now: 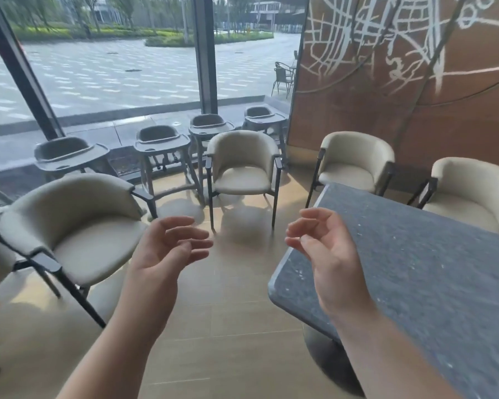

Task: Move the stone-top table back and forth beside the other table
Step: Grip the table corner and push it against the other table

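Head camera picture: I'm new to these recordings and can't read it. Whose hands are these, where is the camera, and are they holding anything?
The one picture comes from a camera worn on a person's head, looking forward and down, so the arms reaching in from below are that person's own. The left hand and right hand are both raised, fingers loosely curled, and hold nothing. The right hand hovers over the near corner of the dark stone-top table, whose top shows nothing lying on it. Around stand cream armchairs and grey high chairs by the window.
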The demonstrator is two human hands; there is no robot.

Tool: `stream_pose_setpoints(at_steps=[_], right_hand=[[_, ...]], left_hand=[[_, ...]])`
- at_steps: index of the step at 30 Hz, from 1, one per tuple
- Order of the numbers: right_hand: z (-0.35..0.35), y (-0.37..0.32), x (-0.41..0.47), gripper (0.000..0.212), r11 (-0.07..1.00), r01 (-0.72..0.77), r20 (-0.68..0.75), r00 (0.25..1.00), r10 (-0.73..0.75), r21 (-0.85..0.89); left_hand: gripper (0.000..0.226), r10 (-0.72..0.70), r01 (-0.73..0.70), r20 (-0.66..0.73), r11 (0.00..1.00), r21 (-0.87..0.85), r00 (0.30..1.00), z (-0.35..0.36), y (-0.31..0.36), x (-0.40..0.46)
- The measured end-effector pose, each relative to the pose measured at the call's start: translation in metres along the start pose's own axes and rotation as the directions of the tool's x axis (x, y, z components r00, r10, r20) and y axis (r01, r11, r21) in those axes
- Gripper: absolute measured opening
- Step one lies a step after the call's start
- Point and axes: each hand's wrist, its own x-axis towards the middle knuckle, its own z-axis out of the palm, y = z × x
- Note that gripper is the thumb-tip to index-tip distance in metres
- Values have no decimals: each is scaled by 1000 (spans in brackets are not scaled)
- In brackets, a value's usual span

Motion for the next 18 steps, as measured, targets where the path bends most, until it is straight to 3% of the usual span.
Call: stream_pose_setpoints(at_steps=[11, 18], right_hand=[[62, 106, 199, 31, 997, -3, -7, 1000, 4, 82], [99, 150, 307, 32, 1000, -16, 3, 1000, 16, 24]], left_hand=[[30, -8, 6, 27, 997, 77, 1000, -35, -51, 223], [31, -1, -3, 50, 997, 77, 999, -55, -80, 346]])
